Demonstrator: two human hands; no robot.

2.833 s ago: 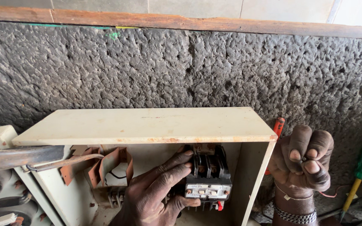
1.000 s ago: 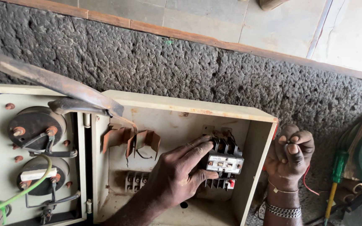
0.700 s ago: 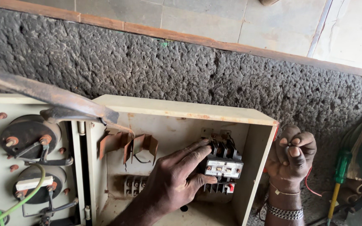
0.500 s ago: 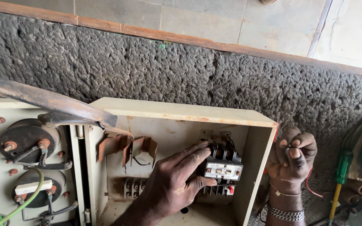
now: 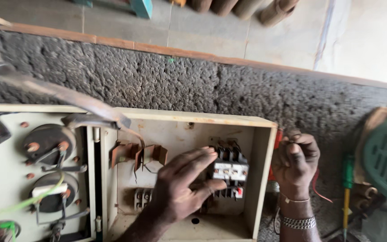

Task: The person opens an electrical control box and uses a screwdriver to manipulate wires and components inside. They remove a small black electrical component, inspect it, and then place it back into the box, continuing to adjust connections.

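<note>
Single head view, looking steeply down, close over open enclosure (image 5: 265, 179)

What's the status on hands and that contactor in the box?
Left hand open, fingers on the contactor inside the cream enclosure. Right hand closed outside the box wall, contents unclear. Nothing blocking the contactor.
</note>
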